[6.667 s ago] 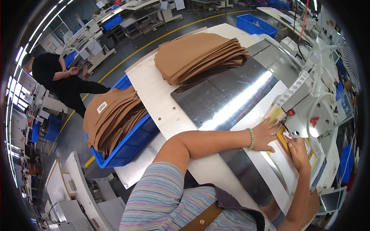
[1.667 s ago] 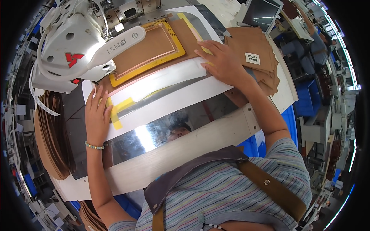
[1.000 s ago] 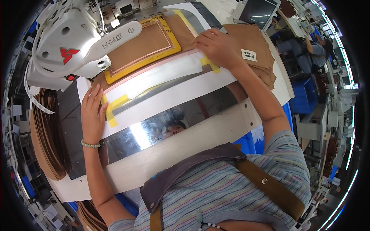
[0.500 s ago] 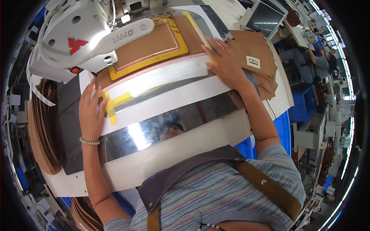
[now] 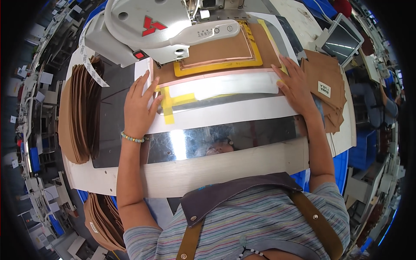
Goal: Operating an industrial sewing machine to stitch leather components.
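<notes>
My left hand (image 5: 139, 106), a beaded bracelet on its wrist, lies with fingers stretched out at the left edge of a brown panel (image 5: 269, 47). My right hand (image 5: 297, 89) rests with spread fingers on the panel's right edge, beside a strip of yellow tape. A yellow frame (image 5: 219, 69) with a copper-coloured inner border sits on the panel. Along the near edge runs a pink strip (image 5: 203, 77). Nearer me are a clear template with yellow tape (image 5: 168, 106) and a white sheet (image 5: 242, 106). The white sewing machine head (image 5: 130, 26) hides the panel's far left part.
Brown pieces (image 5: 73, 112) stand stacked on the left, and more brown pieces (image 5: 333, 73) lie fanned out on the right. A shiny metal plate (image 5: 260, 132) covers the near tabletop. A screen (image 5: 342, 41) stands at the far right, with a blue bin (image 5: 364, 149) below.
My view has turned, so the whole scene sits further right and more level. Both hands keep about the same places at the panel's edges.
</notes>
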Tool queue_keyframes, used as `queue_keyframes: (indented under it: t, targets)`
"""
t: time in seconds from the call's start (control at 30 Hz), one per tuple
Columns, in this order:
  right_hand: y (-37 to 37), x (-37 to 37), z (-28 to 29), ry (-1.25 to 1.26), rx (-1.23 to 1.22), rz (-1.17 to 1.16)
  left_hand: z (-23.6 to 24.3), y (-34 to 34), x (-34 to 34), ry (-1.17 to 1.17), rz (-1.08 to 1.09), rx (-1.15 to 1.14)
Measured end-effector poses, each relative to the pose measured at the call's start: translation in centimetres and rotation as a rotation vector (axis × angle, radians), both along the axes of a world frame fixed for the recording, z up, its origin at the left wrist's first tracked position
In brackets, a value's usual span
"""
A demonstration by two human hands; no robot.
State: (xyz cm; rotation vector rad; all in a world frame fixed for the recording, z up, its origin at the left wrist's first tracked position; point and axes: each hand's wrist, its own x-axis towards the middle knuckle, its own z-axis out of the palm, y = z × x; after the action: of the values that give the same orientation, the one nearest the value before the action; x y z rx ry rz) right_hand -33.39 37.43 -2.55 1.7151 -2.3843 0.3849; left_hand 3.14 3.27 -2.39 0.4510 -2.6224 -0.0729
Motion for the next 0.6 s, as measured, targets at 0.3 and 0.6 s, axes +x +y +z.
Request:
queue_keyframes:
  t: [0.3,0.6]
  targets:
    - [0.2,-0.1,-0.5,-0.016,-0.055,0.028,-0.2,-0.5,-0.1,-0.073,-0.045,0.032]
    - [0.1,-0.9,-1.9,0.071,-0.082,0.066,-0.3,-0.9,0.1,-0.081,-0.083,0.095]
